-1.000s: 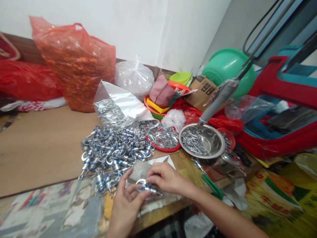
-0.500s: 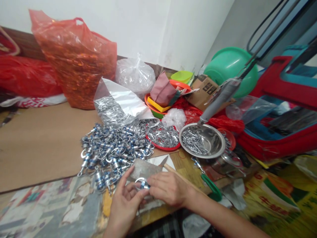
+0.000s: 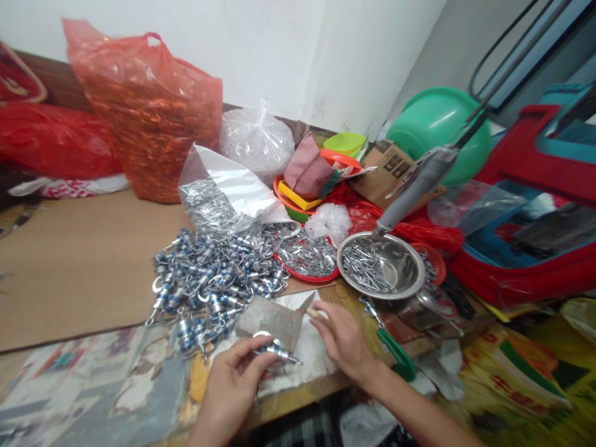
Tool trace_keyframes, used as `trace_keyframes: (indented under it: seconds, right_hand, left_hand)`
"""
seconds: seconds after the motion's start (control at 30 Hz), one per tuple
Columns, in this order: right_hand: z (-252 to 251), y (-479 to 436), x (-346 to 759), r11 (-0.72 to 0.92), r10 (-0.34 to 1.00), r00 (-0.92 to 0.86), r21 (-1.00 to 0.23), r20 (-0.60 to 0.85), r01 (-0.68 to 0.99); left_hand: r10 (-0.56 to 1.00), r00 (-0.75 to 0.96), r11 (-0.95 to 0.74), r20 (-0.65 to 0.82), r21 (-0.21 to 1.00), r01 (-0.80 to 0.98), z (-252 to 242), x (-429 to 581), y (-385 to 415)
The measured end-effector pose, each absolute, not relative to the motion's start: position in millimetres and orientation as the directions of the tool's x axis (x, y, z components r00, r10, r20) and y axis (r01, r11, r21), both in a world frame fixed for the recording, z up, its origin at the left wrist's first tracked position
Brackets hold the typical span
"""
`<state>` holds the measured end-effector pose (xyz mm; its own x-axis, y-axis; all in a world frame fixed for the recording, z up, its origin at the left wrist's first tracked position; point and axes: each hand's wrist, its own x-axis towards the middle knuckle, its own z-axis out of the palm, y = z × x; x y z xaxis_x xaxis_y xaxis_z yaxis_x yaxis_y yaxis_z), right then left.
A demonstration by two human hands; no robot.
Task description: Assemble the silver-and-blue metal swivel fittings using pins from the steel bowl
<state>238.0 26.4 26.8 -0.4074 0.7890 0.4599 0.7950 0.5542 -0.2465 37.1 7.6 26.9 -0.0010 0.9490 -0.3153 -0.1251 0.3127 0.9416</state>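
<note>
My left hand point(image 3: 233, 375) pinches a silver metal hook fitting point(image 3: 279, 351) with blue bands, a curved hook at one end and a small eye at the other. It is held just over the near edge of a flat grey metal block point(image 3: 270, 320). Around the wooden handle of a hammer with a pointed head point(image 3: 305, 304) my right hand point(image 3: 342, 338) is closed; most of the handle is hidden by the hand. The hammer head lies by the block's right side. Left of the block is a pile of similar hook fittings point(image 3: 214, 279).
A red tray point(image 3: 302, 277) of small silver parts and a steel bowl point(image 3: 414, 285) of metal pins stand behind. A grey tool point(image 3: 410, 192) on a rod reaches down to the bowl. One fitting point(image 3: 372, 310) and a green-handled object point(image 3: 398, 354) lie on the right.
My right hand has left the fitting, moved right and up, and taken hold of the hammer's handle. My left hand keeps the fitting, now with its eye end showing.
</note>
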Motion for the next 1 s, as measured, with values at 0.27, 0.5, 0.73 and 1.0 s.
trace_keyframes:
  seconds: [0.27,0.5,0.73,1.0]
  right_hand:
    - [19.6,15.6,264.6,0.171,0.985,-0.144,-0.469,0.093,0.867]
    - [78.9,-7.6,235.4,0.515,0.857,-0.412,-0.472,0.311,0.715]
    - [71.7,-10.8,227.4,0.543,0.839,-0.511,-0.326,0.186,0.774]
    - [68.9,3.3,217.6,0.493,0.869,-0.465,-0.387,0.172,0.779]
  left_hand:
    - [0.941,-0.042,0.317,-0.337,0.915,-0.249,22.9,37.5,6.5]
    - [0.951,-0.036,0.279,-0.308,0.902,-0.331,15.5,39.3,6.5]
    - [0.957,-0.021,0.267,-0.291,0.902,-0.34,21.0,37.2,6.4]
    - [0.95,-0.02,0.286,-0.312,0.893,-0.347,26.4,41.0,5.0]
